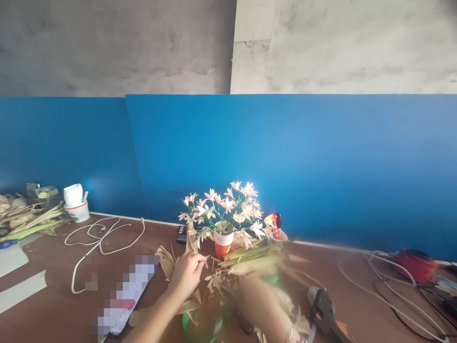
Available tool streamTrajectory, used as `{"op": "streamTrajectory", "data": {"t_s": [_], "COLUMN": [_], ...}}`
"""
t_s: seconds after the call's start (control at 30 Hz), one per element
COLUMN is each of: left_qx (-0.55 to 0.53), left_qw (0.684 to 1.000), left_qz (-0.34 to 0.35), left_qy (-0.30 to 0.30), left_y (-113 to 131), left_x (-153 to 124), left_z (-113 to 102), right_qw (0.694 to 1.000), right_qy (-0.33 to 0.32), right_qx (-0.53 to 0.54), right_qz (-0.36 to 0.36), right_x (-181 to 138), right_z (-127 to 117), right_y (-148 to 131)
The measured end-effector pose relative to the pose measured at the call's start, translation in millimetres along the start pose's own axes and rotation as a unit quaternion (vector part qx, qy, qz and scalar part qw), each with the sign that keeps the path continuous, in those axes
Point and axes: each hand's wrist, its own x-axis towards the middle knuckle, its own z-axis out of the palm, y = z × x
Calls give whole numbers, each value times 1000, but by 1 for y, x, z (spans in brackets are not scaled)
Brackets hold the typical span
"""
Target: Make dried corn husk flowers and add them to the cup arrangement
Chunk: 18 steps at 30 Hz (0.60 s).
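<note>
My left hand (186, 272) rests on the brown table among dry straw-coloured leaf scraps (167, 261), fingers curled and pinched on a small piece near a strip. My right hand (262, 293) is smeared by motion and carries a bundle of pale green and tan leaf strips (253, 259); its fingers do not show clearly. Just beyond both hands stands an orange and white paper cup (223, 243) holding a bouquet of handmade cream flowers (224, 205) on green stems.
A black glue gun (326, 314) lies at the lower right, with white cables (385, 290) and a red object (416, 264) beyond. A white cable (103, 238) loops at left, near a white cup (76, 209) and leaf piles (24, 216). A blue panel (285, 162) backs the table.
</note>
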Motion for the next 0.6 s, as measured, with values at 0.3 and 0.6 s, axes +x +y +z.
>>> {"op": "streamTrajectory", "data": {"t_s": [0.3, 0.6], "left_qx": [-71, -34], "left_qw": [997, 993], "left_qz": [33, 83], "left_qy": [-5, -75], "left_y": [9, 32], "left_x": [-19, -34], "left_z": [-13, -12], "right_qw": [999, 1000], "right_qy": [-24, -6], "right_qx": [-30, 6], "right_qz": [-5, -19], "right_x": [-8, -6], "right_z": [-6, -15], "right_y": [-4, 9]}}
